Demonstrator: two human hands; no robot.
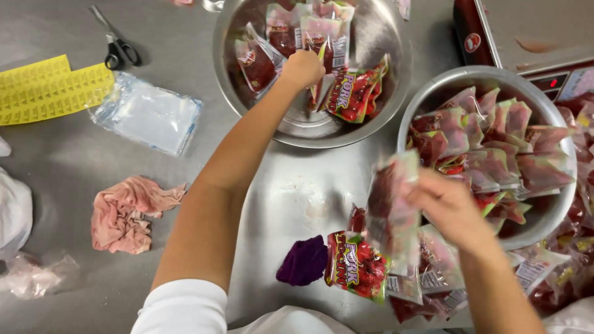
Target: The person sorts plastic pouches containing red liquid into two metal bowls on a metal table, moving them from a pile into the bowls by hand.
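Steel table [74, 173]: work surface. Far steel bowl [383, 86]: holds several red meat packets. Right steel bowl [433, 93]: heaped with same packets. Left hand [302, 67]: inside far bowl, fingers closed on packet [317, 86]. Right hand [448, 207]: blurred, fingers gripping red packet [390, 204] above table, beside right bowl. Pink rag [127, 213], clear bag stack [148, 114], yellow label sheets [49, 89], purple cloth [303, 263], scissors [117, 49].

The packet [391, 204] in the right hand [450, 207] is blurring; the scale [526, 37] and heaped packets [572, 260] are running off frame.
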